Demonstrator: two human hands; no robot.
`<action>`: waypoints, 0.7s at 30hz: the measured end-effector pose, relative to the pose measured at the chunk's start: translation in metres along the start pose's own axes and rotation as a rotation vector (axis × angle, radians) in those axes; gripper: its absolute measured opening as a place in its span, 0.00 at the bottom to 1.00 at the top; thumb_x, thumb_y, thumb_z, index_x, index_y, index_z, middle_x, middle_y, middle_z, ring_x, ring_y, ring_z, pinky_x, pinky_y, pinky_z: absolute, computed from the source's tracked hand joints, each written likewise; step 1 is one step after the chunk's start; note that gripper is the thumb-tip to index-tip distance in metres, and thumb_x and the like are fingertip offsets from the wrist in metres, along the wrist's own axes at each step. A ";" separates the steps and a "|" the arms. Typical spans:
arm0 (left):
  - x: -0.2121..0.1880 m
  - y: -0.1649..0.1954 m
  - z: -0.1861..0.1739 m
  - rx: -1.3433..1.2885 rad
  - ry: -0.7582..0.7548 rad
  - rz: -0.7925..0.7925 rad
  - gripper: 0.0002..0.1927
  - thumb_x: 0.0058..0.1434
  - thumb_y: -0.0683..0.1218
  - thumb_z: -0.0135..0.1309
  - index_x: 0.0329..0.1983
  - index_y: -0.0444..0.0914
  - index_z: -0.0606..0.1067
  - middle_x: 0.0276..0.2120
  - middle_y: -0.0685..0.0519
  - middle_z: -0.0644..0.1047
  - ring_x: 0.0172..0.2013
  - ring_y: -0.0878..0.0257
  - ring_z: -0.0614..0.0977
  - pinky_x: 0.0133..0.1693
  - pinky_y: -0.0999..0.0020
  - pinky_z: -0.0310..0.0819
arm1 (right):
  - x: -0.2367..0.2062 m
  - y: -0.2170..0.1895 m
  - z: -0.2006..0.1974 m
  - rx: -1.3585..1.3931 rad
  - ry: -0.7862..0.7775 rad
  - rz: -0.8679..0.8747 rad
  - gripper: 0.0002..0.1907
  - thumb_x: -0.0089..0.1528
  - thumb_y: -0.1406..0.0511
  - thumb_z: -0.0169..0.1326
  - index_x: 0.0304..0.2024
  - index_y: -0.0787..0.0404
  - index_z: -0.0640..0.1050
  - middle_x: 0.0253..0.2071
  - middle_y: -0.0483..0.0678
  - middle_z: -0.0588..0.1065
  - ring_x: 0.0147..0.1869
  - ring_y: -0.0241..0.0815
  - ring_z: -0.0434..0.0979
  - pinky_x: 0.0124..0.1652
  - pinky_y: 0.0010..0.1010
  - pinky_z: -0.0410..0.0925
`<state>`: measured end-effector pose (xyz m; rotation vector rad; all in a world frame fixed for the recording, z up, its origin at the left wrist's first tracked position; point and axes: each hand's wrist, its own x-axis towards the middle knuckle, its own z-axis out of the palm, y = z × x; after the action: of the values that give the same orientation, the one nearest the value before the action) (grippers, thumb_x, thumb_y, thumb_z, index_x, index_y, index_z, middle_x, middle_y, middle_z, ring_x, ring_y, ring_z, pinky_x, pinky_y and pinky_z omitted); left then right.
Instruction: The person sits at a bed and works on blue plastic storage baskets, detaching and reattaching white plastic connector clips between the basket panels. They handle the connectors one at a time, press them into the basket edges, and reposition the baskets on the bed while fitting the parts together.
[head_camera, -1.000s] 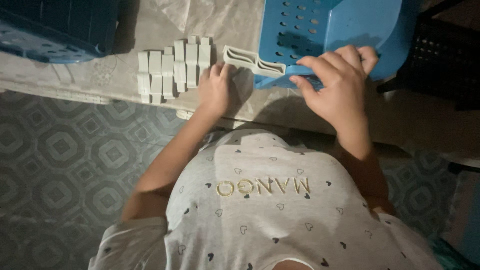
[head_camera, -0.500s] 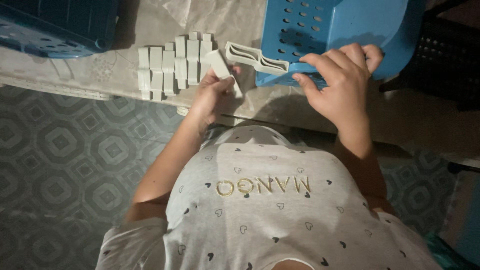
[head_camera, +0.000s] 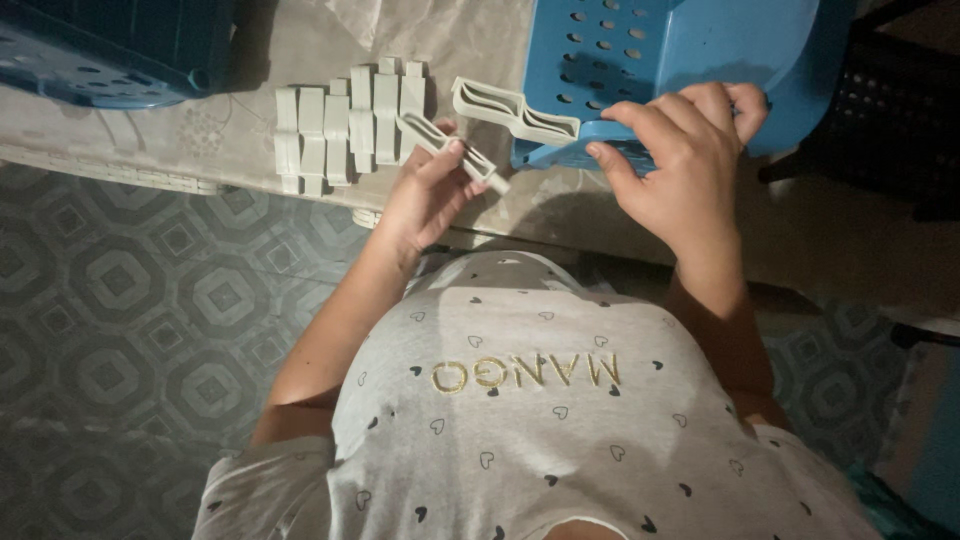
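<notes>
head view, steep downward, close overhead

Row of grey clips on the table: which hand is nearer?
Left. The left hand, holding one grey clip, is beside the row of grey clips; the right hand grips the blue basket.

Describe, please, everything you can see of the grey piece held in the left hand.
The grey piece is a slim, pale bar that looks like moulded plastic, with long open slots. It lies tilted, its far end near the row of similar clips and its near end jutting past the fingers. The left hand pinches it above the table edge.
</notes>
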<state>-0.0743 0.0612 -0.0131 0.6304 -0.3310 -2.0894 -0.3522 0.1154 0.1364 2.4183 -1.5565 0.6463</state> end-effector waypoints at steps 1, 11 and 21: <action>0.000 0.000 0.002 0.010 0.063 -0.021 0.20 0.62 0.40 0.55 0.57 0.42 0.66 0.47 0.50 0.75 0.49 0.54 0.81 0.50 0.56 0.83 | 0.000 0.000 0.000 -0.005 -0.003 0.000 0.13 0.63 0.56 0.68 0.47 0.51 0.84 0.39 0.39 0.76 0.54 0.40 0.69 0.64 0.38 0.49; 0.012 -0.018 -0.016 -0.090 0.130 -0.017 0.18 0.69 0.35 0.51 0.60 0.36 0.65 0.62 0.42 0.74 0.56 0.53 0.79 0.55 0.62 0.79 | 0.002 0.003 0.001 -0.015 -0.006 -0.015 0.13 0.64 0.56 0.68 0.47 0.52 0.84 0.39 0.39 0.76 0.55 0.41 0.68 0.64 0.39 0.49; 0.013 -0.026 -0.020 -0.219 0.000 0.035 0.24 0.65 0.39 0.55 0.63 0.41 0.66 0.61 0.45 0.72 0.57 0.54 0.77 0.57 0.56 0.75 | 0.002 0.006 0.002 -0.012 -0.005 -0.026 0.13 0.65 0.56 0.67 0.48 0.52 0.84 0.39 0.39 0.76 0.55 0.40 0.68 0.64 0.39 0.49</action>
<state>-0.0875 0.0649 -0.0464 0.4904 -0.1101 -2.0568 -0.3565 0.1107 0.1352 2.4290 -1.5240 0.6242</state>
